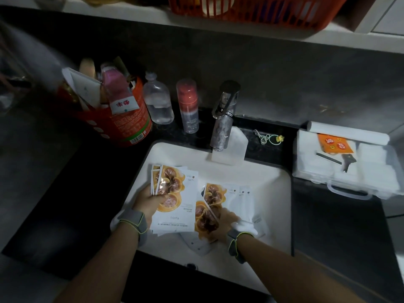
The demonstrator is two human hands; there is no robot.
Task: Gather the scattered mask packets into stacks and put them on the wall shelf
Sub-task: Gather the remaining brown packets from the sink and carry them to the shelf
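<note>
Hands are both down in the white sink (275, 193), each wrist wearing a grey band (133, 217) edged in yellow-green. The left hand (150, 203) grips a fanned stack (175, 191) of mask packets at the sink's left side, with the thumb laid across the printed fronts and the fingers curled behind. The right hand (228, 219), nearer the sink's middle, pinches the edge of a tilted packet (204, 217) with an orange and brown print. That hand is blurred, so how each finger lies cannot be told. Under and beyond it more loose packets (243, 197) lie overlapping on the sink's floor, some face up and some showing plain white, and one corner pokes out toward the sink's near rim. At the sink's far rim stands a chrome faucet (223, 119), its spout over the basin. Behind the sink and left of its middle stand a red-capped spray can (188, 106) and a clear bottle (157, 103). Furthest left is a red tub (124, 121) crammed with a pink bottle (115, 88) and other items. Just right of the sink sits a clear plastic box (349, 171), with an orange packet (333, 145) and a key (348, 162) showing at its top. High above the sink's far side runs the white wall shelf (131, 15), carrying an orange basket (251, 12).
</note>
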